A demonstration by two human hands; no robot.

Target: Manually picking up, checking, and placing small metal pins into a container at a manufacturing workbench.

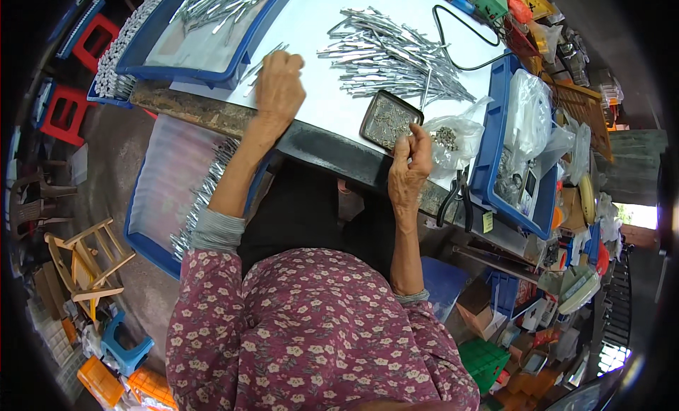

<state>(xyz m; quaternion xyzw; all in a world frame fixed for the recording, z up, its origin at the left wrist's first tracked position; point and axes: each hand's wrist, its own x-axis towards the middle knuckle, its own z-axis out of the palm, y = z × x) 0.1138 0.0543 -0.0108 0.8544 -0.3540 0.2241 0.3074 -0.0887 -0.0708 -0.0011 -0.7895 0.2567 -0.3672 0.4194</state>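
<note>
My left hand (pixel 279 89) is closed, knuckles up, over the near left of the white tabletop. A few thin metal strips (pixel 252 73) lie beside and partly under it; its fingertips are hidden, so I cannot tell what they hold. My right hand (pixel 410 167) is at the near edge of a small dark tray (pixel 368 128) of tiny metal pins. Its thumb and fingers are drawn together; anything between them is too small to make out. Beyond the tray lies a big loose heap of silvery metal strips (pixel 389 54).
A blue bin (pixel 230 75) of strips stands at the left. At right are a clear bag (pixel 460 135) of small parts, black-handled pliers (pixel 460 195) and a blue crate (pixel 491 128) of plastic bags. A black cable (pixel 442 36) curves behind. Below the table's left edge sits another blue bin (pixel 141 199).
</note>
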